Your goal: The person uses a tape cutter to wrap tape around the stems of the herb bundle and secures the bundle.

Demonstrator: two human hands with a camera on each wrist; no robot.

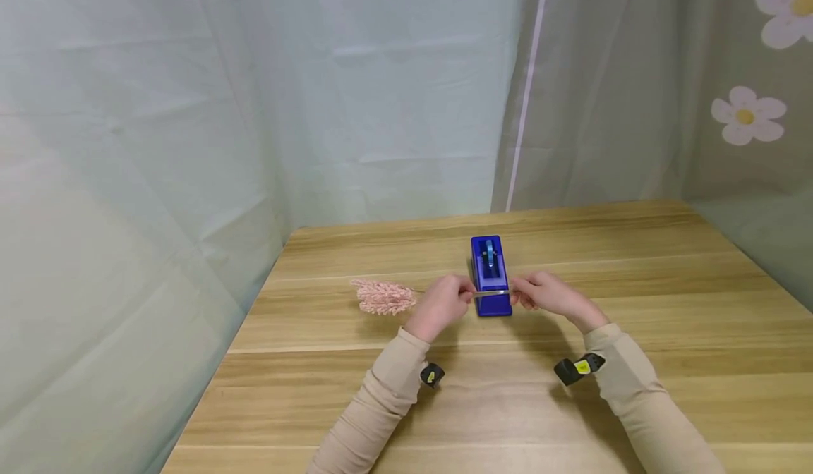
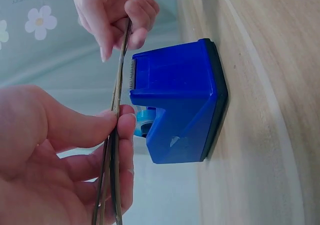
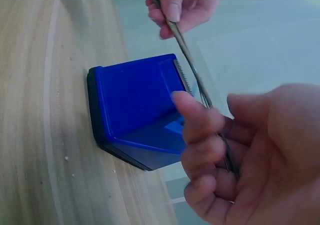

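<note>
Both hands pinch one bundle of thin stems [image 2: 116,110] just over the serrated cutter of one blue tape dispenser [image 1: 490,276] on the wooden table [image 1: 635,305]. The left hand [image 1: 440,305] and right hand [image 1: 546,296] each grip it. Only the head view shows the pink flower head [image 1: 383,296], probably the stems' end.

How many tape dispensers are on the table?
1: the blue tape dispenser stands mid-table between the left hand and right hand, which hold thin stems over its cutter.
</note>
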